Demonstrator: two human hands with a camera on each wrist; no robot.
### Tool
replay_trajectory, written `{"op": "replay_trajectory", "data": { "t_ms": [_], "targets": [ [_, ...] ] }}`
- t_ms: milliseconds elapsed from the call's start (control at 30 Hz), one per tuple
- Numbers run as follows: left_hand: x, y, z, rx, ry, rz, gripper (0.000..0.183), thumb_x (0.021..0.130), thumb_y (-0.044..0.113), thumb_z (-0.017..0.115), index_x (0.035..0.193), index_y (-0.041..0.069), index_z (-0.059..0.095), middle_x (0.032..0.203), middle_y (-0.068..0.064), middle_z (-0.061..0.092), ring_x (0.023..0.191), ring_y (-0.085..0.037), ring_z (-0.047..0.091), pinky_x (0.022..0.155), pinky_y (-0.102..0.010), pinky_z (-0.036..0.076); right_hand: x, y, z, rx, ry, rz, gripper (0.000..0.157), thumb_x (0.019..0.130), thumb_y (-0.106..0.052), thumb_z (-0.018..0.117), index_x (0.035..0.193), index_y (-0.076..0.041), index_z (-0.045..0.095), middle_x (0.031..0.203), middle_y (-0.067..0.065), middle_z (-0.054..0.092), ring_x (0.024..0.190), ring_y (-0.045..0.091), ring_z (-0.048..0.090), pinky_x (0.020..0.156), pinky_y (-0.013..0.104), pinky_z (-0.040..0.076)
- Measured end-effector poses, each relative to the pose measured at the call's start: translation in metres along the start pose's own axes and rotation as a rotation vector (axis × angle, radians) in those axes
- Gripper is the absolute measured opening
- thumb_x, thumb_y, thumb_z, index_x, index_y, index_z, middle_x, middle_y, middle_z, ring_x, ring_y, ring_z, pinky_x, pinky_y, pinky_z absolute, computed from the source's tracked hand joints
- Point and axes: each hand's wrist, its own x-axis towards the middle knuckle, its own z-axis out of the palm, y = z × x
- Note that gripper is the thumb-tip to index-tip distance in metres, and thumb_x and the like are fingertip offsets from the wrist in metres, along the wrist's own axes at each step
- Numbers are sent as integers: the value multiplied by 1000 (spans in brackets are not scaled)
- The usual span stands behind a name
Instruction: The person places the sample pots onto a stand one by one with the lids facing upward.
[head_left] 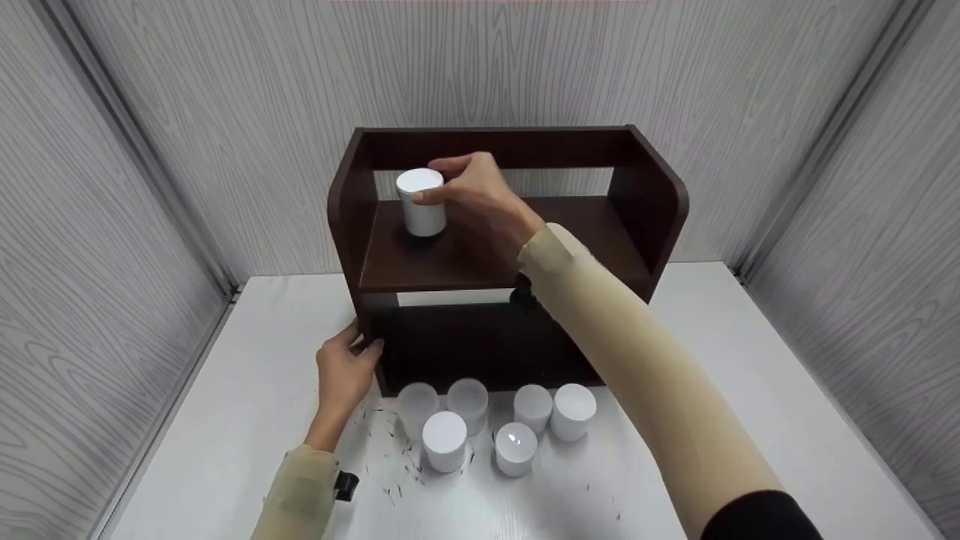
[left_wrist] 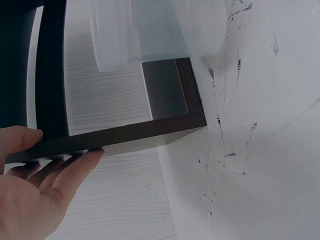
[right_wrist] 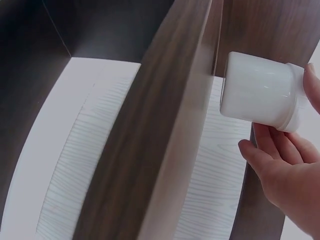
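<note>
A white lidded jar [head_left: 424,214] is upright at the left end of the upper board [head_left: 487,259] of a dark brown wooden shelf. My right hand [head_left: 480,187] pinches it near the lid, thumb in front and fingers behind. In the right wrist view, the jar [right_wrist: 260,90] shows smooth sides, and the right hand [right_wrist: 290,165] has its fingertips at the lid end. Low on the shelf's left side, my left hand [head_left: 346,371] grips the side panel [left_wrist: 125,132]. In the left wrist view, the left hand [left_wrist: 40,190] has its thumb on one face and its fingers on the other.
In front of the shelf, several jars stand on the white table [head_left: 247,397]: white ones such as this jar [head_left: 445,442], and frosted ones such as this cup-like jar [head_left: 467,405]. Dark scuffs mark the tabletop. Pale wood-grain walls [head_left: 255,75] enclose the back and sides.
</note>
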Motion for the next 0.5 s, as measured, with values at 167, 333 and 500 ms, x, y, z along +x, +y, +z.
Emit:
{"op": "replay_trajectory", "data": {
  "t_ms": [167, 333, 500],
  "targets": [
    [-1, 1, 1, -15, -3, -8, 46, 95, -2, 70, 139, -13, 60, 137, -31, 62, 114, -47, 68, 91, -42, 60, 5, 3, 3, 31, -5, 9, 65, 77, -11, 96, 134, 4, 69, 134, 15, 70, 124, 18, 63, 99, 27, 54],
    [-2, 1, 2, -13, -17, -8, 48, 96, -2, 69, 141, -13, 57, 139, -32, 61, 116, -48, 67, 91, -41, 60, 9, 4, 9, 82, -9, 16, 66, 77, -6, 95, 135, 7, 67, 131, 16, 71, 115, 19, 67, 94, 28, 56],
    [-4, 2, 2, -5, -10, -27, 49, 96, -2, 69, 142, -12, 56, 139, -31, 61, 115, -47, 68, 92, -42, 60, 13, 5, 13, 93, -21, 48, 67, 78, -7, 95, 136, 6, 66, 130, 15, 71, 111, 18, 68, 93, 27, 57]
  ]
}}
